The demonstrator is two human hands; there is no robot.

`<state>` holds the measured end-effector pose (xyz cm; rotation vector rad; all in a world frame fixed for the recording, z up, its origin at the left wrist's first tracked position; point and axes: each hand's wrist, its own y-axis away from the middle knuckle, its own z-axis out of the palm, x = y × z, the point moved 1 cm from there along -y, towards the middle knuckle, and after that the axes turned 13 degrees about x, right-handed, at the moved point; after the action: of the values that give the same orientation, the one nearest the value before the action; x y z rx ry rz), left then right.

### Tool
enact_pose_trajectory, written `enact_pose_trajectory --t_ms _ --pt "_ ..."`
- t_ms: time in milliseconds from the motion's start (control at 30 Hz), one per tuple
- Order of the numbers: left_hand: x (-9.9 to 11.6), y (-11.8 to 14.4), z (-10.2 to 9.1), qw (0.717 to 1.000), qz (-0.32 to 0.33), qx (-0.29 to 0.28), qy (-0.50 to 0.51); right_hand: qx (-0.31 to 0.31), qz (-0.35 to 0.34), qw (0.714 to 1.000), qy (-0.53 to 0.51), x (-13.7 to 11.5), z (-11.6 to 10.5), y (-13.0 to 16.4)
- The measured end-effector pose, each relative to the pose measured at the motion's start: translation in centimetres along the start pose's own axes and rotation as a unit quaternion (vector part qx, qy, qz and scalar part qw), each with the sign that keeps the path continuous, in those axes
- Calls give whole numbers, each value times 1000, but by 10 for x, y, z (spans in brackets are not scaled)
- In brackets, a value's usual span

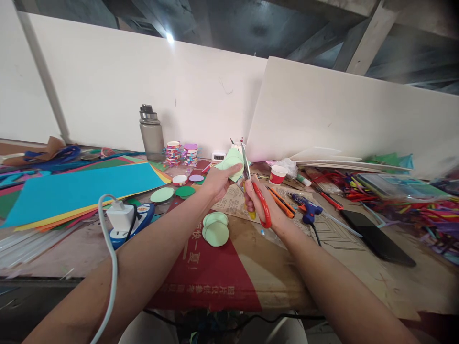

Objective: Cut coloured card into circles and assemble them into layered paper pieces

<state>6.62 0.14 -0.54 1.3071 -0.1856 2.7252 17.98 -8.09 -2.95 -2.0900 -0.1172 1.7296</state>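
The table (322, 267) lay cluttered, and across its left side spread the big blue paper sheet (79, 188). Above mid-table, the left hand (217, 181) had its grip pinched closed on a pale green paper piece (231, 160). Just beside it, the right hand (260, 203) was wrapped tight around the red-handled scissors (256, 196), blades up against that paper. Below lay green paper circles (215, 229).

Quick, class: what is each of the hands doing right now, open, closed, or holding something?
Left hand: closed on a piece of light green paper.
Right hand: closed on the red-handled scissors, blades up at the paper.
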Motion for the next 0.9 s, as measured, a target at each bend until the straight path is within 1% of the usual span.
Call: enact_pose_trajectory --t_ms 133,300,467,633,900 --pt "0 -1 0 1000 -1 -1 -2 19 -48 999 10 6 -2 -2" --pt "2 0 0 1000 1 -2 -12 -4 -13 1000 -2 8 -1 -3" --pt "5 4 0 999 -6 -13 -38 10 -55 998 10 6 -2 -3" --pt "7 4 -1 999 -13 -17 -46 -4 -3 1000 11 2 -2 -1" --pt "10 -3 -4 998 -16 -32 -48 3 34 999 -2 -2 -1 2"
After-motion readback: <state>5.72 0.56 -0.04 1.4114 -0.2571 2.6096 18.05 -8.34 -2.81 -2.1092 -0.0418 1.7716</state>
